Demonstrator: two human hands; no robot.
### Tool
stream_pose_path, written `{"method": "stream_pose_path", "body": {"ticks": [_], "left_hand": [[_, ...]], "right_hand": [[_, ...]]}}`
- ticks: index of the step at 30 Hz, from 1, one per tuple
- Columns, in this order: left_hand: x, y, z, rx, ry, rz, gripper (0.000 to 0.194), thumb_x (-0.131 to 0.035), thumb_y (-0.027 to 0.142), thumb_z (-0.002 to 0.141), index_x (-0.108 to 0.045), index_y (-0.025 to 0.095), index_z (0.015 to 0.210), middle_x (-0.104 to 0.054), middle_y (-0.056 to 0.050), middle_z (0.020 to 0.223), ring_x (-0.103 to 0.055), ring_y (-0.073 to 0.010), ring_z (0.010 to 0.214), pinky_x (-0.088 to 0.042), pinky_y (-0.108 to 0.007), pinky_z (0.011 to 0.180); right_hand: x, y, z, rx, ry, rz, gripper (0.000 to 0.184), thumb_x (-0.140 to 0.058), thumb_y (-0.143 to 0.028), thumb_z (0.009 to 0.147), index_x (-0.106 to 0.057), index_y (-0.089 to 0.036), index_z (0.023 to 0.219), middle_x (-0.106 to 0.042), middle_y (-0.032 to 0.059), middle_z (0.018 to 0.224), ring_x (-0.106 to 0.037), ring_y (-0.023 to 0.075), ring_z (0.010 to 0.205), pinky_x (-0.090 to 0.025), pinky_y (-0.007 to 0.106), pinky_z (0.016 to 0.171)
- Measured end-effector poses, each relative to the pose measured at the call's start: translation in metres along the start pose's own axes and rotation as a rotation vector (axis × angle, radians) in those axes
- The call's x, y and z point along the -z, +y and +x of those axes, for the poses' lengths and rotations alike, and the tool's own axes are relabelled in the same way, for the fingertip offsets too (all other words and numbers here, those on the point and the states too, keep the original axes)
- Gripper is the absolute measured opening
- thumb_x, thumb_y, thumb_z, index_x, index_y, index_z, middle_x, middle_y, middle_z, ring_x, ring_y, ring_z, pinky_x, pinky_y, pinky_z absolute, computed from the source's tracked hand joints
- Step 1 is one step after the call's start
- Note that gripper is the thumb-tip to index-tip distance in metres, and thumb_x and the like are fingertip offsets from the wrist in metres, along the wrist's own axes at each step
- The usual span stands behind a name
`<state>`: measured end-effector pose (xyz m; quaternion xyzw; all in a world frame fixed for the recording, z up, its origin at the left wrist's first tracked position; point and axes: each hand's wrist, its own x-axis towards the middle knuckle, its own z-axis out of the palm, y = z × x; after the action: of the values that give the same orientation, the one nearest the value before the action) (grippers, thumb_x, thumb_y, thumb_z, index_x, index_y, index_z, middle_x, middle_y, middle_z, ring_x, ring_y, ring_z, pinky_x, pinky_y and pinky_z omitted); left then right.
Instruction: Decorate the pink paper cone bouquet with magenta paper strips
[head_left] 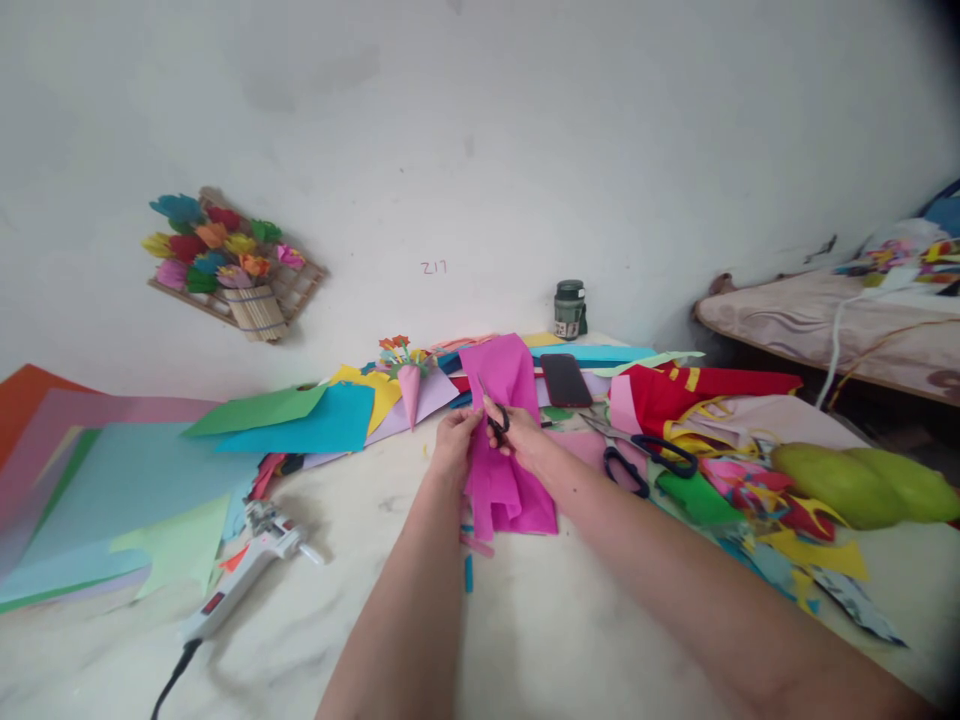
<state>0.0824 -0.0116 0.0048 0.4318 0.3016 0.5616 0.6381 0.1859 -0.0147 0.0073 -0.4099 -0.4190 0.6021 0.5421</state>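
A long magenta sheet, crepe paper or thin cloth (501, 365), lies creased on the table in front of me. My left hand (456, 440) pinches its left edge between thumb and fingers. Black-handled small scissors (498, 426) sit in my right hand (519, 436), their blades pointing up and left over the magenta sheet. Below my hands, the lower end of the sheet hangs in folds and strips. Just right of it lie a dark phone (565, 380) and large scissors with dark blue handles (664, 455).
A white glue gun (247, 575) lies at the left, near stacked coloured paper (180, 455). A pink paper cone with flowers (409, 390) and a green jar (570, 310) stand toward the wall. Green fruits (862, 482) and coloured scraps (795, 500) fill the right side.
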Motion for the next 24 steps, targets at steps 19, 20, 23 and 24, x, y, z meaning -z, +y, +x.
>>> {"method": "stream_pose_path", "body": {"ticks": [19, 20, 23, 24], "left_hand": [[0.001, 0.001, 0.0, 0.048, 0.016, -0.055, 0.025, -0.075, 0.022, 0.052, -0.052, 0.014, 0.054, -0.059, -0.002, 0.048, -0.054, -0.0119, 0.046, -0.041, -0.025, 0.051], [0.001, 0.001, 0.0, 0.043, 0.027, -0.052, 0.025, -0.076, 0.022, 0.052, -0.052, 0.014, 0.054, -0.059, -0.002, 0.048, -0.053, -0.0117, 0.045, -0.041, -0.025, 0.051], [0.003, 0.0, 0.001, 0.044, 0.066, -0.029, 0.024, -0.076, 0.022, 0.051, -0.054, 0.014, 0.056, -0.06, -0.001, 0.049, -0.052, -0.011, 0.043, -0.038, -0.024, 0.048], [0.003, 0.0, 0.001, 0.047, 0.071, -0.022, 0.025, -0.076, 0.023, 0.051, -0.054, 0.014, 0.056, -0.06, -0.001, 0.05, -0.051, -0.0109, 0.043, -0.037, -0.024, 0.047]], "right_hand": [[0.003, -0.013, 0.01, -0.107, -0.004, 0.017, 0.044, -0.056, -0.056, 0.078, -0.051, -0.015, 0.065, -0.051, -0.0026, 0.045, -0.044, 0.0046, 0.033, -0.017, 0.013, 0.024], [0.002, -0.012, 0.01, -0.083, 0.006, 0.021, 0.043, -0.057, -0.055, 0.077, -0.051, -0.015, 0.065, -0.051, -0.003, 0.045, -0.043, 0.0044, 0.033, -0.017, 0.013, 0.024], [-0.001, -0.01, 0.009, -0.025, 0.037, 0.026, 0.04, -0.061, -0.052, 0.076, -0.05, -0.015, 0.065, -0.05, -0.0043, 0.043, -0.041, 0.0042, 0.032, -0.017, 0.013, 0.025], [-0.002, -0.01, 0.009, -0.014, 0.043, 0.027, 0.04, -0.062, -0.052, 0.075, -0.05, -0.015, 0.065, -0.049, -0.0046, 0.043, -0.041, 0.0043, 0.032, -0.018, 0.013, 0.025]]}}
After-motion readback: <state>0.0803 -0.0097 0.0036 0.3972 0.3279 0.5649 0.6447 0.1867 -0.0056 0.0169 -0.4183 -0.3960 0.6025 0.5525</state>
